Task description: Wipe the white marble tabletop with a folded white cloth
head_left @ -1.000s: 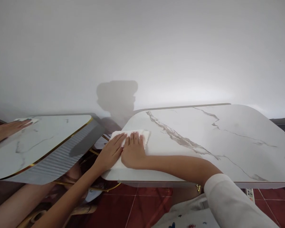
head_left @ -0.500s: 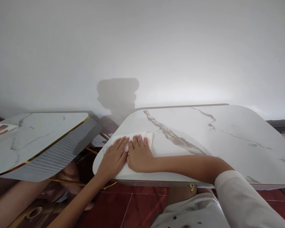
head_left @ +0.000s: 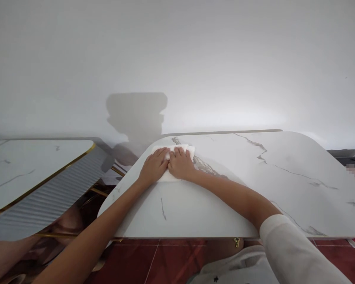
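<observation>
A folded white cloth [head_left: 173, 176] lies on the white marble-patterned tabletop [head_left: 207, 209], toward its far left part. My left hand [head_left: 154, 166] rests palm down on the cloth's left side, fingers laid out over it. Beside it, my right hand [head_left: 181, 162] presses on the cloth's right side with its fingers extended forward. The two hands touch near the thumbs. Much of the cloth is hidden beneath them.
A second marble-patterned table [head_left: 41, 169] with a gold edge and ribbed grey side stands to the left, a person's arm [head_left: 8, 252] below it. A pale wall [head_left: 225, 71] rises behind. Red tiles [head_left: 130, 260] cover the floor. A blurred patch of skin shows at far right.
Both hands and the cloth have slid forward over the tabletop, away from the near edge toward the wall. The view has shifted slightly, and the hand on the left table is out of sight.
</observation>
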{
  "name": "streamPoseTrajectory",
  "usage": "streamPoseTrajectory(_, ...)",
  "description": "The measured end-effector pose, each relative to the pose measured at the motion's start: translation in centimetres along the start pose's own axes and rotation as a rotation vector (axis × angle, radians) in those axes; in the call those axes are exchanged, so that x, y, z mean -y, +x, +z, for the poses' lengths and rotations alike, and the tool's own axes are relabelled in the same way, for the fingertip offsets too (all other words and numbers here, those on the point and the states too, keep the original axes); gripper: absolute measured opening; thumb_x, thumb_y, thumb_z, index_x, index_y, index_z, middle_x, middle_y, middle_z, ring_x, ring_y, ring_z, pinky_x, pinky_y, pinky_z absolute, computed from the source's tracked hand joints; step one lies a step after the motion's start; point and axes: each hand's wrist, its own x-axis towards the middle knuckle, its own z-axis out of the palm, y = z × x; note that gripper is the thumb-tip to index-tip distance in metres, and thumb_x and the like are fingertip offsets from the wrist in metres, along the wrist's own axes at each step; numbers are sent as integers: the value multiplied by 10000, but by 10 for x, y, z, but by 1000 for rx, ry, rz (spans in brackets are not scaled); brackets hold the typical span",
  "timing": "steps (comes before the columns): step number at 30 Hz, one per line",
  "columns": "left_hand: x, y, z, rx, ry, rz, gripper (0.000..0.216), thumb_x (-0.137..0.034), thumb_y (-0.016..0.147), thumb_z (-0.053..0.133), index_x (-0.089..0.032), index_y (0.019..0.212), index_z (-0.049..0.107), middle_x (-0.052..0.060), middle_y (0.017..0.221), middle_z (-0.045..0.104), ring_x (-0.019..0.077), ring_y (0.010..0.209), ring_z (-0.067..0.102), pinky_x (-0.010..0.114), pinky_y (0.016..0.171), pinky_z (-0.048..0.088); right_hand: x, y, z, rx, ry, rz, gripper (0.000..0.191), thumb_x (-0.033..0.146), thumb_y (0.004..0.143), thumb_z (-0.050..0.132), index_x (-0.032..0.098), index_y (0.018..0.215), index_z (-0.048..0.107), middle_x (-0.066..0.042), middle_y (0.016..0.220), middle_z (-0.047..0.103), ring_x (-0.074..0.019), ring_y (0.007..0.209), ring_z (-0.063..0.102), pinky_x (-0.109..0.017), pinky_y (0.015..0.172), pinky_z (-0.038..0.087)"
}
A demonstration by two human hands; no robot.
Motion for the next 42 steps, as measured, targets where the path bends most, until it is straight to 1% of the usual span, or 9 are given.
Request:
streamPoseTrajectory(7, 5, 38, 12, 9, -25, -14, 529, -268, 910, 291, -146, 1387, 484, 126, 1497, 482, 270, 1402, 407, 476, 1153, 334, -24, 31, 9, -20, -1, 17, 507, 273, 1010, 335, 43, 1450, 439, -183, 1557, 406, -306, 1455, 311, -498, 1175, 243)
streamPoseTrajectory(14, 11, 64, 22, -20, -36, 41, 496, -263, 923, 316, -153, 1377, 482, 134, 1465, 506, 264, 1379, 427, 459, 1137, 352, -39, 57, 7, 72, 66, 88, 522, 260, 1006, 304, 75, 1484, 404, -147, 1587, 367, -273, 1480, 267, -467, 1194, 210)
streamPoseTrajectory(18, 11, 79, 26, -26, -25, 48, 491, -252, 929, 314, -147, 1378, 481, 136, 1452, 516, 253, 1360, 447, 426, 1123, 367, -48, 69, 8, 85, 79, 108, 527, 257, 1012, 282, 84, 1498, 385, -145, 1602, 339, -275, 1493, 238, -466, 1200, 184)
streamPoseTrajectory(23, -2, 99, 32, -7, -20, -18, 491, -213, 910, 336, -170, 1372, 498, 114, 1443, 533, 242, 1360, 447, 413, 1119, 369, -66, 77, 7, 93, 97, 118, 526, 255, 1013, 278, 93, 1504, 376, -131, 1614, 319, -263, 1492, 231, -456, 1199, 186)
streamPoseTrajectory(27, -21, 111, 35, 2, -38, -4, 490, -208, 922, 349, -202, 1390, 494, 101, 1472, 513, 241, 1380, 423, 436, 1130, 353, -85, 73, -2, 80, 82, 147, 521, 254, 1012, 289, 109, 1504, 380, -124, 1607, 336, -254, 1480, 250, -448, 1193, 197)
streamPoseTrajectory(30, -36, 113, 36, 11, -47, 18, 495, -213, 934, 346, -210, 1410, 482, 105, 1490, 496, 251, 1395, 406, 468, 1141, 335, -94, 65, -9, 74, 70, 175, 512, 253, 1013, 296, 122, 1499, 390, -118, 1592, 365, -248, 1473, 266, -440, 1191, 201)
streamPoseTrajectory(33, -45, 109, 36, 18, -53, 54, 505, -226, 936, 345, -187, 1423, 472, 121, 1498, 484, 266, 1404, 396, 485, 1146, 328, -96, 54, -14, 71, 54, 196, 511, 256, 1014, 305, 118, 1499, 388, -114, 1586, 378, -248, 1473, 268, -438, 1193, 199)
streamPoseTrajectory(37, -48, 99, 36, 12, -63, 114, 511, -234, 938, 327, -179, 1425, 473, 118, 1501, 483, 271, 1408, 398, 492, 1158, 313, -89, 36, -18, 60, 7, 211, 514, 248, 1015, 303, 94, 1499, 379, -133, 1588, 367, -267, 1473, 267, -459, 1188, 209)
streamPoseTrajectory(42, -46, 79, 30, 34, -47, 177, 526, -239, 944, 301, -137, 1436, 457, 130, 1518, 463, 269, 1425, 377, 492, 1168, 304, -71, 16, -21, 61, -27, 214, 527, 258, 1015, 308, 72, 1504, 367, -156, 1596, 346, -290, 1480, 259, -478, 1184, 222)
